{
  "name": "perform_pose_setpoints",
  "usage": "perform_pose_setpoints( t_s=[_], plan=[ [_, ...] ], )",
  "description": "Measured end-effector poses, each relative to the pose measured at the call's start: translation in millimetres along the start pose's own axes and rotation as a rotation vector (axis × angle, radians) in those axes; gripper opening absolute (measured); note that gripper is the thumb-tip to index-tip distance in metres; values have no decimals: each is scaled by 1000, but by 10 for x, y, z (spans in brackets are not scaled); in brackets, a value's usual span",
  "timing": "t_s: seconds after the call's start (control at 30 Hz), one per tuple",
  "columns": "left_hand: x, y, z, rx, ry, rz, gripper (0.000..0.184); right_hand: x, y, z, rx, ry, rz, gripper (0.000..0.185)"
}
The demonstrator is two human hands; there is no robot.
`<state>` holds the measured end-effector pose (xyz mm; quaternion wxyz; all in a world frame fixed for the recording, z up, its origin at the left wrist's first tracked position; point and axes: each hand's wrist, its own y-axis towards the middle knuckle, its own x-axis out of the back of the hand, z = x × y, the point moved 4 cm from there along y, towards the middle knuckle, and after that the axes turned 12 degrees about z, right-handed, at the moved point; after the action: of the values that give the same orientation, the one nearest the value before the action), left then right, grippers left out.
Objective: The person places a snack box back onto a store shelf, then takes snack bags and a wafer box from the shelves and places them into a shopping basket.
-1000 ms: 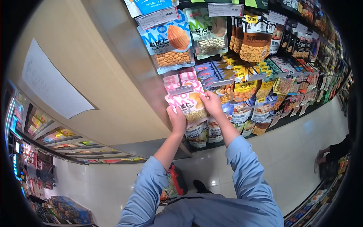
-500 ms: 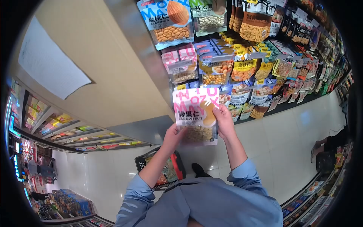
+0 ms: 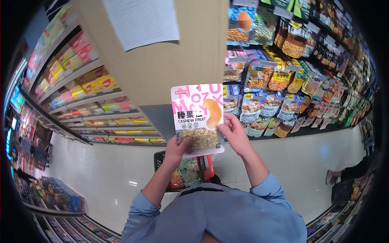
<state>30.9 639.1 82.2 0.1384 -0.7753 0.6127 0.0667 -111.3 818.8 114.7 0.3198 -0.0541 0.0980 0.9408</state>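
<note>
Upright in front of me is a pink and white bag of cashews [image 3: 198,117], its printed front facing me and the nuts showing through a clear window. My left hand [image 3: 177,150] grips its lower left corner, with the thumb lying over the window. On the right edge, my right hand [image 3: 235,133] pinches the bag between thumb and fingers. Below it a shopping basket [image 3: 160,162] with a red handle stands on the floor, partly hidden by the bag and my body. A green nut bag [image 3: 189,170] and other packets lie inside.
Hanging nut bags [image 3: 259,75] fill the rack at the right. A tan end panel [image 3: 198,52] carries a sheet of paper [image 3: 142,20]. Shelves of boxed goods [image 3: 95,83] stand at the left. A person's leg [image 3: 352,172] and a dark basket [image 3: 342,190] are at the far right.
My view has swung right to left, so the panel and left shelves fill more of it. The cashew bag has come closer and turned squarely toward me, still in both hands.
</note>
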Motion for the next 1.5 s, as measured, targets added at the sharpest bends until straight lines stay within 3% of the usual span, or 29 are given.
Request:
perform_pose_setpoints(
  t_s=[0.03, 0.13, 0.2, 0.27, 0.3, 0.33, 0.4, 0.43, 0.53, 0.57, 0.67, 0.7, 0.8, 1.03, 1.17, 1.27, 1.3, 1.4, 1.43, 1.5],
  plan=[
    [101, -140, -30, -8, 47, -47, 30, -157, -41, -25, -31, -106, 19, 63],
    [238, -511, -193, -117, 356, -135, 29, -772, -230, 37, -117, -269, 77, 85],
    [161, -771, -357, -276, 591, -115, 29, -1192, -293, 23, -147, -201, 166, 90],
    [47, -909, -347, -350, 586, -4, 47, -1534, -359, -68, -170, -186, 160, 91],
    [1, -1008, -302, -411, 721, -4, 54, -1640, -350, -123, -68, -46, 156, 74],
    [-29, -1109, -269, -471, 856, -3, 61, -1664, -347, -184, -54, -24, 120, 68],
    [10, -1254, -262, -488, 847, 80, 71, -1676, -360, -263, -31, 20, 49, 57],
    [34, -1316, -257, -491, 840, 120, 76, -1654, -398, -251, -38, -9, -17, 37],
    [437, -1328, -218, -628, 970, -200, 85, -1624, -459, -389, -65, 361, -31, 35],
    [558, -1342, -269, -556, 1021, -325, 73, -1664, -496, -366, -69, 462, -29, 35],
    [805, -1210, -137, -345, 46, 25, 51, -1692, -576, -478, -107, 448, 13, 37],
    [907, -1203, -22, -155, 54, 61, 36, -1703, -589, -500, -107, 443, 3, 37],
    [998, -1253, 146, -44, -55, 42, 32, -1716, -617, -566, -121, 440, -24, 36],
    [962, -1212, 190, 42, -138, 123, 30, -1536, -583, -673, -236, 402, 13, 41],
    [949, -1054, 274, 20, -11, 12, 30, -1309, -465, -803, -220, -80, 11, 74],
    [874, -964, 527, 63, 276, -76, 35, -1344, -496, -836, -340, -223, 60, 93],
    [842, -943, 641, 96, 390, -101, 37, -1428, -499, -867, -328, -101, 120, 95],
    [505, -876, 767, -119, 865, 50, 47, -1557, -522, -1380, -353, 20, 133, 86],
    [426, -885, 878, -50, 844, 28, 57, -1516, -516, -1624, -305, -1, 58, 66],
    [446, -809, 1113, -17, 886, 110, 60, -1307, -541, -2116, -445, 23, 15, 48]
  ],
)
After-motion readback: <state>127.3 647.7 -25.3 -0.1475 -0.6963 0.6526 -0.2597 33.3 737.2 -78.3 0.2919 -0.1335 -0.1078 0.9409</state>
